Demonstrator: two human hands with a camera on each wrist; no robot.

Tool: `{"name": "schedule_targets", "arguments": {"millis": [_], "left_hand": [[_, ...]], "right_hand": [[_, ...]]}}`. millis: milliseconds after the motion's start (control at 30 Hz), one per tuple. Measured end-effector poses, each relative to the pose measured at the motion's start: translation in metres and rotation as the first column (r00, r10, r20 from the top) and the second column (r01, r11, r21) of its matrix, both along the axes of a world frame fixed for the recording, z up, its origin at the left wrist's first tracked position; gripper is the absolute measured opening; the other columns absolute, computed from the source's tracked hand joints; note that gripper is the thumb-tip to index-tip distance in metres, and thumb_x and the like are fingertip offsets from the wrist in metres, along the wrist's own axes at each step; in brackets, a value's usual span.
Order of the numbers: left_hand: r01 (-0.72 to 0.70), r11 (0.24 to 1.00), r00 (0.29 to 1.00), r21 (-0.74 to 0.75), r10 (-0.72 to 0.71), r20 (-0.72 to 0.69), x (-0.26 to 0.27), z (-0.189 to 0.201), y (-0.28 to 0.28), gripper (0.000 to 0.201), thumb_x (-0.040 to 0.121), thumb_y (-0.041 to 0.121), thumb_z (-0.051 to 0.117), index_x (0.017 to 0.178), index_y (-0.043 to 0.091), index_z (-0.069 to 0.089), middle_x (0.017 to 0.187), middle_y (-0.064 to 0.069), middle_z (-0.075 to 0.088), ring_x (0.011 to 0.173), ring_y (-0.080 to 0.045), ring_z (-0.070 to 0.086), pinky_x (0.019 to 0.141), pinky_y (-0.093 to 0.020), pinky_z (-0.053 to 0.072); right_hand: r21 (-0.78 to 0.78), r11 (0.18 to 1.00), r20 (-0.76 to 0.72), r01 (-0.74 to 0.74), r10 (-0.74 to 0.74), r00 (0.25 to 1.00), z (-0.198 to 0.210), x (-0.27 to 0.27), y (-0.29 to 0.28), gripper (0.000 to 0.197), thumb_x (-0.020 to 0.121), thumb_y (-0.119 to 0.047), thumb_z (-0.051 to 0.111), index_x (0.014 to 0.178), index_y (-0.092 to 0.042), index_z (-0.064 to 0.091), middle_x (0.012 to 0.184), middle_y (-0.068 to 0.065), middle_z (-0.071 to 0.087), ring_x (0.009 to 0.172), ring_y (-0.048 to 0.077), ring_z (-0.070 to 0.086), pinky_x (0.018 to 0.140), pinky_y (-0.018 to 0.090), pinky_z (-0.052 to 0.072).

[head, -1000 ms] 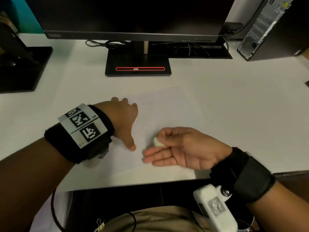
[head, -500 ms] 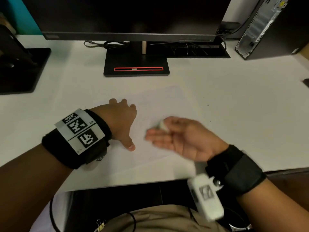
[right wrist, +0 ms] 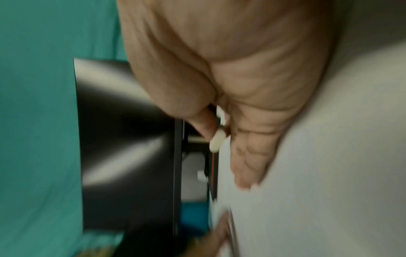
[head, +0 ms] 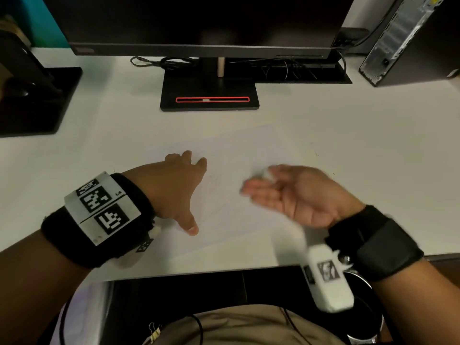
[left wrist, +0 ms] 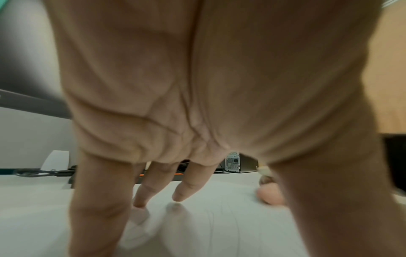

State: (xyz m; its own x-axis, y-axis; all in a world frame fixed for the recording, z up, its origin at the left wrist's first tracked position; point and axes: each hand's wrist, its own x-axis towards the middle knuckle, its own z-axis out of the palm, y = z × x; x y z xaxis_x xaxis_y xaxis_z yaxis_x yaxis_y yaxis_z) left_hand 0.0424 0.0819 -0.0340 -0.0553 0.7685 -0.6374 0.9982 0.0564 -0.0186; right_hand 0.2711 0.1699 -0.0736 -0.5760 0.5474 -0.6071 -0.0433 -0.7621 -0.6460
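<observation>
A white sheet of paper [head: 234,155] with faint pencil lines lies on the white desk [head: 373,155] in front of me. My left hand [head: 179,185] presses down on the sheet's left part with straight, spread fingers [left wrist: 186,187]. My right hand [head: 286,190] is over the sheet's right part, palm turned up and to the left, blurred. It pinches a small white eraser [head: 267,174] between thumb and fingertips; the right wrist view shows the eraser [right wrist: 216,140] sticking out past the thumb.
A black monitor [head: 199,23] on a stand with a red-outlined base [head: 211,95] is behind the paper. Cables [head: 164,62] lie beside it. A computer tower [head: 410,38] stands at the back right, another dark stand [head: 32,100] at the left. The desk's front edge is near my wrists.
My right hand has moved away from me and to the right across the paper with the eraser. The left hand has stayed pressed on the sheet.
</observation>
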Motion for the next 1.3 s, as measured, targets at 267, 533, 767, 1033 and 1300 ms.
{"name": "schedule_targets", "arguments": {"millis": [267, 533, 767, 1033, 1300], "left_hand": [[-0.035, 0.998, 0.996, 0.051, 0.030, 0.089, -0.001, -0.001, -0.005, 0.142, 0.065, 0.053, 0.087, 0.155, 0.012, -0.015, 0.163, -0.014, 0.001, 0.149, -0.026, 0.015, 0.114, -0.044, 0.034], [-0.072, 0.993, 0.975, 0.094, 0.051, 0.218, 0.005, -0.002, -0.005, 0.154, 0.062, 0.046, 0.092, 0.150, 0.013, -0.031, 0.164, -0.012, 0.008, 0.147, -0.023, 0.021, 0.116, -0.037, 0.031], [-0.042, 0.996, 0.975, 0.082, 0.023, 0.221, 0.008, 0.001, -0.005, 0.153, 0.063, 0.046, 0.091, 0.149, 0.010, -0.031, 0.165, -0.010, 0.005, 0.148, -0.023, 0.018, 0.116, -0.036, 0.030], [-0.057, 0.995, 0.973, 0.083, 0.037, 0.229, 0.019, -0.002, -0.002, 0.159, 0.059, 0.044, 0.094, 0.147, 0.010, -0.034, 0.162, -0.012, 0.012, 0.146, -0.024, 0.023, 0.113, -0.037, 0.035], [-0.143, 0.987, 0.972, 0.076, 0.125, 0.200, 0.015, -0.006, -0.008, 0.164, 0.053, 0.051, 0.094, 0.147, 0.014, -0.035, 0.161, -0.010, 0.013, 0.150, -0.040, 0.003, 0.115, -0.051, 0.032]], "right_hand": [[0.154, 0.833, -0.111, 0.532, -0.520, 0.847, 0.021, 0.017, 0.035, 0.018, 0.105, -0.013, 0.046, 0.092, -0.010, 0.057, 0.106, 0.020, 0.062, 0.087, 0.029, 0.070, 0.078, 0.032, 0.062], [-0.045, 0.991, 0.012, -0.127, 0.127, 0.992, 0.003, -0.049, -0.017, 0.030, 0.107, -0.020, 0.046, 0.113, 0.007, 0.058, 0.120, 0.029, 0.069, 0.108, 0.034, 0.072, 0.091, 0.040, 0.059], [0.177, 0.849, -0.148, 0.499, -0.478, 0.866, 0.013, -0.014, 0.043, 0.021, 0.105, -0.018, 0.050, 0.090, -0.010, 0.063, 0.109, 0.014, 0.063, 0.100, 0.028, 0.068, 0.093, 0.037, 0.056], [0.034, 0.986, 0.033, -0.166, 0.165, 0.986, 0.006, -0.040, 0.017, 0.010, 0.106, -0.015, 0.046, 0.106, -0.006, 0.052, 0.120, 0.031, 0.068, 0.111, 0.039, 0.070, 0.099, 0.046, 0.056], [0.141, 0.990, -0.008, -0.019, 0.020, 1.000, 0.015, -0.063, 0.017, 0.012, 0.107, -0.015, 0.045, 0.111, -0.006, 0.052, 0.115, 0.027, 0.068, 0.102, 0.037, 0.072, 0.093, 0.044, 0.059]]}}
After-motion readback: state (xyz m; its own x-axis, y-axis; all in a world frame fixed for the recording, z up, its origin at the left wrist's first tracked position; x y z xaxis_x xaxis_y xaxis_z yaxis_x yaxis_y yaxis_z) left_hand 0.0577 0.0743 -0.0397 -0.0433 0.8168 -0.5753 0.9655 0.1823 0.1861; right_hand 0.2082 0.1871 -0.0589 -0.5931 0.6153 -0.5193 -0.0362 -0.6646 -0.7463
